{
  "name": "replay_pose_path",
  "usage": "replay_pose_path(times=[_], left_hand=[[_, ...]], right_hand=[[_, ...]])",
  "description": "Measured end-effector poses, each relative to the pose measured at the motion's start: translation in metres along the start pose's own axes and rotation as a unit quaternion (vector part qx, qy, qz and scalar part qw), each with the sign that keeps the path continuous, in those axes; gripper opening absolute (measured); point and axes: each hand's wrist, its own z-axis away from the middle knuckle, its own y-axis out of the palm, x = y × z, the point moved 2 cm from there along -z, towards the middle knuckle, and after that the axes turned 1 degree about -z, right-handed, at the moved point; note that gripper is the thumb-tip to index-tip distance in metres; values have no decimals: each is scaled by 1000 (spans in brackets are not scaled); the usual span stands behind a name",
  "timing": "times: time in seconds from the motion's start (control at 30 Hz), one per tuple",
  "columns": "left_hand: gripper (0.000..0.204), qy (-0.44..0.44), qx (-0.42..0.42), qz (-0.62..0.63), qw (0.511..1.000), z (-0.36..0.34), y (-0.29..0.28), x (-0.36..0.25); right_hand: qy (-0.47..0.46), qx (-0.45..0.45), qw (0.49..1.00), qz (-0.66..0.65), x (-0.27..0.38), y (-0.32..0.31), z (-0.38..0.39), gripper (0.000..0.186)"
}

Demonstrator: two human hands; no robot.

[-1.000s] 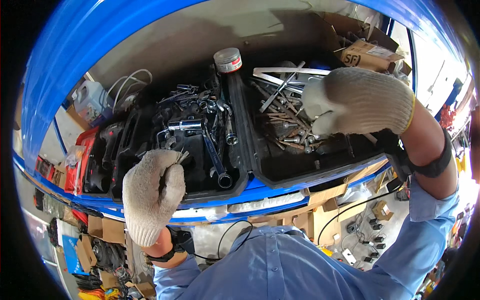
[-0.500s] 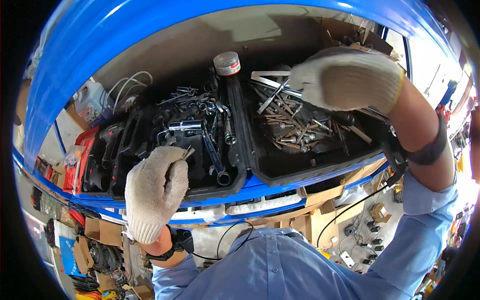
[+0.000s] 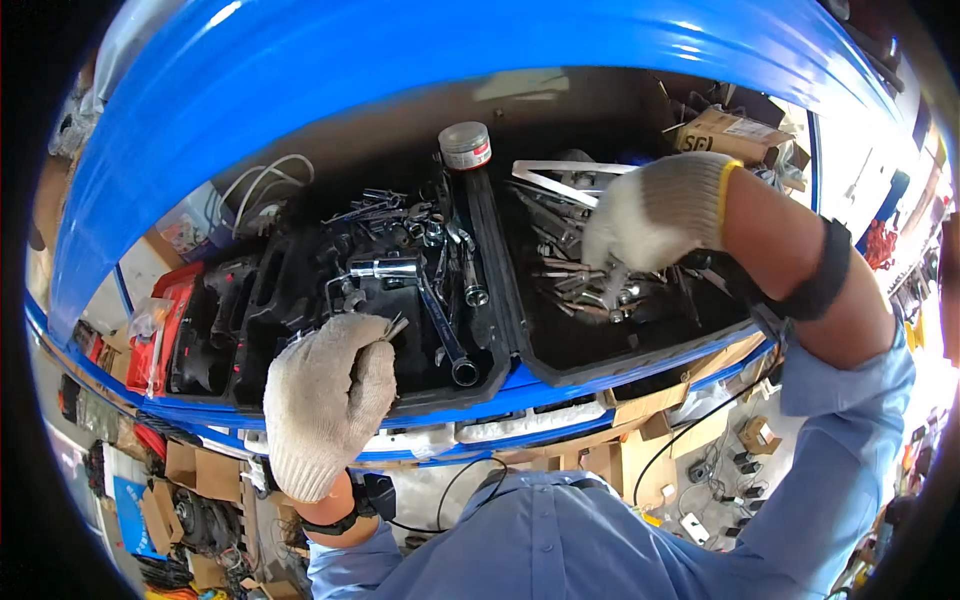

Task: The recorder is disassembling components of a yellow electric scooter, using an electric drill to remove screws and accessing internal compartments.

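My left hand, in a white knit glove, is closed in front of the left tray. A small slim metal piece pokes out between its thumb and fingers. My gloved right hand reaches down over the right tray, its fingertips at a pile of small metal bits and sockets. The fingertips are smeared, so I cannot tell what they hold. Chrome sockets and wrenches fill part of the black left tray. Among them lies a ratchet wrench. Long light metal bars lie behind the right hand.
A clear round jar stands at the back between the trays. A blue shelf beam arches above them. On the left sits a red case beside a black drill-shaped recess. A cardboard box is at the back right.
My right hand has come down from above the long bars to the pile of bits. My left hand has stayed closed in nearly the same place.
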Motion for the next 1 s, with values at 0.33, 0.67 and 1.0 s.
replay_pose_path(times=[0.33,0.67,1.0], left_hand=[[11,-40,31,45,998,-4,0,-2],[13,-22,25,24,999,-2,-1,0],[13,-46,22,60,997,-2,-3,1]], right_hand=[[-3,-168,986,21,-2,2,-2,28],[-17,-196,972,124,19,7,-35,26],[146,-151,975,70,13,-24,19,24]])
